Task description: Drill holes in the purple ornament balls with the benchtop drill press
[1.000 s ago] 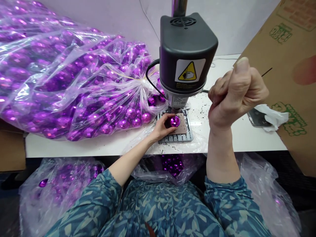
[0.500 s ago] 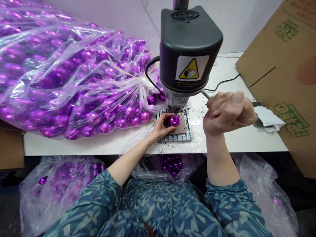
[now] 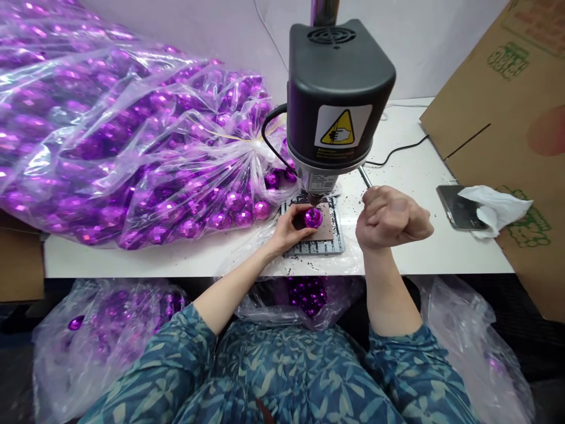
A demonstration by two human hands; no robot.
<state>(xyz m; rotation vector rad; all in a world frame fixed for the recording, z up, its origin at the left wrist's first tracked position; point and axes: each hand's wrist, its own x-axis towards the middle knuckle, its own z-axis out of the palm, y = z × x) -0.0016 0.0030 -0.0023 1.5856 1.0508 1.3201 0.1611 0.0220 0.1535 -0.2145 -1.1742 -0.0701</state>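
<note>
My left hand (image 3: 288, 227) grips a small purple faceted ball (image 3: 313, 217) and holds it on the brown pad (image 3: 327, 225) of the ribbed grey base plate (image 3: 318, 246). The bit of the dark bench drill (image 3: 338, 97) touches the top of the ball. My right hand (image 3: 391, 217) is a closed fist around the drill's thin metal lever (image 3: 364, 175), low and to the right of the drill head. Only a short length of the lever shows above the fist.
A big clear bag of purple balls (image 3: 132, 141) fills the left of the white table (image 3: 415, 247). A phone (image 3: 459, 207) with a crumpled tissue (image 3: 497, 201) lies right, beside a cardboard box (image 3: 507, 118). More bagged balls (image 3: 106, 330) sit below the table edge. Black shavings dot the table.
My right fist has swung the lever down from head height to table level. The drill head came down onto the ball. My left hand has stayed put.
</note>
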